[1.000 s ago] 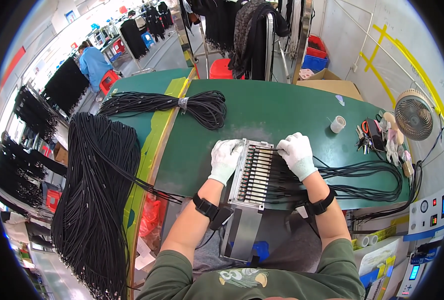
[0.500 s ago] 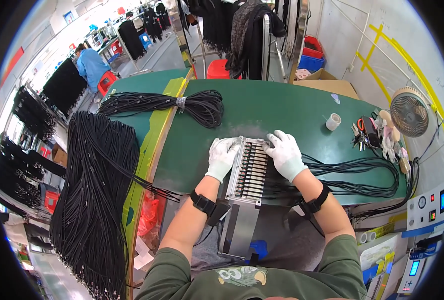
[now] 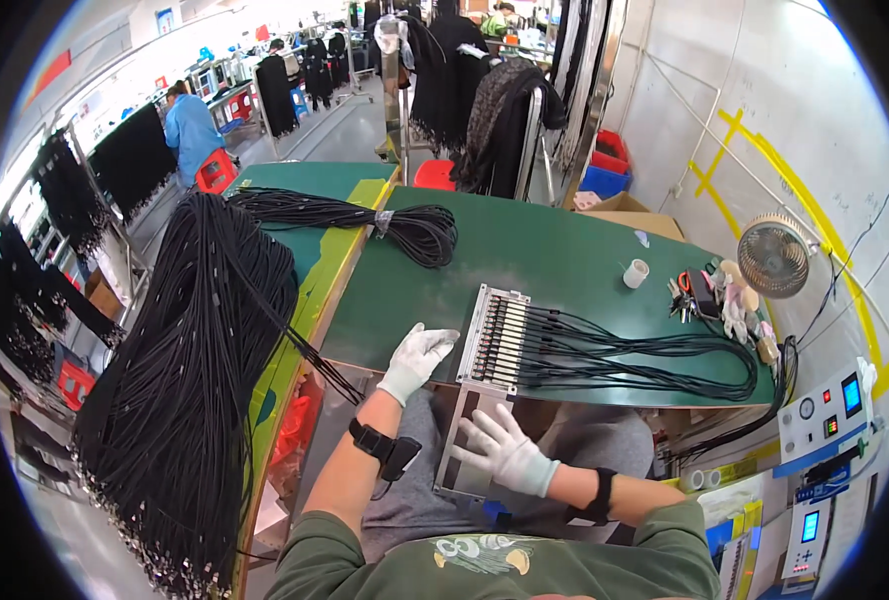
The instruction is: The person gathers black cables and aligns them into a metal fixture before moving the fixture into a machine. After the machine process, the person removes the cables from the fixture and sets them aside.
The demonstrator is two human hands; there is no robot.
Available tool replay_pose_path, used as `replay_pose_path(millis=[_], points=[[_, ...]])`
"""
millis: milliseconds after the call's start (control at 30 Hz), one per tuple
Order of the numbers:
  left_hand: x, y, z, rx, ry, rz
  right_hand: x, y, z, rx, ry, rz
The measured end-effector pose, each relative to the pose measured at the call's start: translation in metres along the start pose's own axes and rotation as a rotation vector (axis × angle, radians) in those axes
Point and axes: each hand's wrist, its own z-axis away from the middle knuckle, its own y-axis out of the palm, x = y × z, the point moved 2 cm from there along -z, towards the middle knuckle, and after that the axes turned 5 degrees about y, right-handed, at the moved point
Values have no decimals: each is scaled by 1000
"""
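Observation:
A metal fixture (image 3: 473, 345) with a row of several slots stands at the table's front edge, and a cable plug (image 3: 505, 342) sits in each slot I can make out. Black cables (image 3: 625, 348) run from it to the right and loop back. My left hand (image 3: 420, 360), in a white glove, is just left of the fixture, its fingers stretched out and holding nothing. In front of the fixture my right hand (image 3: 510, 455), gloved too, hovers with spread fingers over a flat metal plate (image 3: 462, 445) that extends toward me. That hand is empty.
At left hangs a large heap of black cables (image 3: 180, 390); a tied cable bundle (image 3: 415, 235) lies behind it. On the green table (image 3: 555, 240) are a white roll (image 3: 636, 273) and scissors (image 3: 683, 283). A fan (image 3: 773, 256) and a control box (image 3: 820, 415) stand at right.
My right hand has left the fixture's right side and come down toward me, fingers spread. My left hand has pulled back slightly from its left edge. The view has shifted.

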Motion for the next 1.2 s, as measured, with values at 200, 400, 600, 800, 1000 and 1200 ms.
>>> replay_pose_path(millis=[200,400,600,800,1000,1200], points=[[15,8,3,-31,36,13,-8,-35,-12,-171,2,-194],[3,19,0,-151,140,-152,-106,-65,-56,-462,846,-1091],[0,8,8,-178,179,-155,-154,-26,-66,-175,1104,-796],[-5,8,-2,-143,230,-108,-122,-2,-72,145,642,93],[10,-6,2,-38,221,-127,-169,63,-117,-53,633,21],[-8,38,-14,16,279,-68,-190,49,-76,-96,727,100]])
